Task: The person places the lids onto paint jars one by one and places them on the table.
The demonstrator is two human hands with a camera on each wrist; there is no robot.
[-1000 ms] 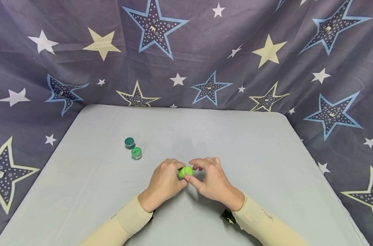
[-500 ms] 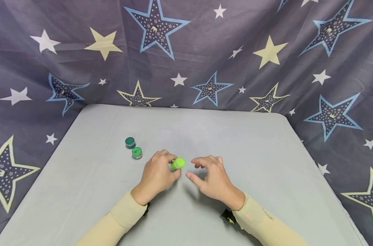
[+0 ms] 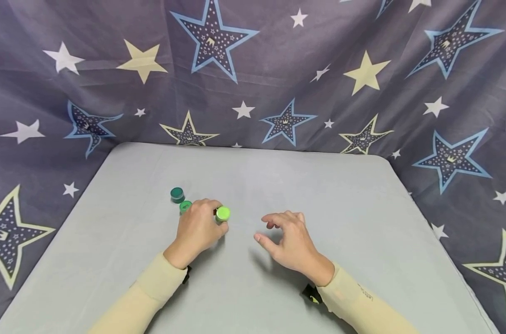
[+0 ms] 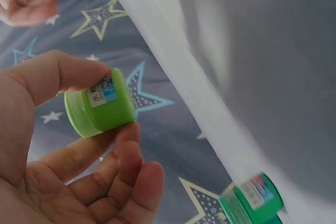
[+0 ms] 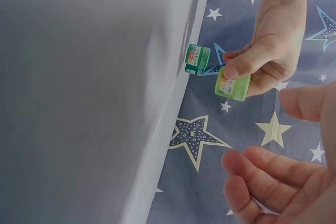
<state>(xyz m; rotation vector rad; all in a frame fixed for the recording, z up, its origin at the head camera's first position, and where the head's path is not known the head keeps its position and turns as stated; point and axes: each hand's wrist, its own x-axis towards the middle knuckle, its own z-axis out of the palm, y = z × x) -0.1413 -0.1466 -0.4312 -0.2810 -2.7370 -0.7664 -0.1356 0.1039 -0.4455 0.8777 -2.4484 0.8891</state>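
My left hand (image 3: pixel 199 228) pinches a small lime-green jar (image 3: pixel 222 214) between thumb and fingers, above the table. In the left wrist view a printed label shows on the side of this jar (image 4: pixel 116 103), partly under the thumb. Apart from it, to the right, my right hand (image 3: pixel 293 242) holds nothing, its thumb and fingers spread in a loose curve. Just beyond the left hand stands a mid-green jar (image 3: pixel 185 205), partly hidden by that hand in the head view. A dark teal jar (image 3: pixel 177 195) is close behind it.
The jars stand on a table with a pale grey cloth (image 3: pixel 303 185). Dark fabric with stars (image 3: pixel 269 69) hangs behind and along both sides. A small black object (image 3: pixel 312 294) shows under the right cuff.
Both hands were together at the lime-green jar. My left hand has carried it left and away toward the other jars. My right hand has let go and stays nearly in place.
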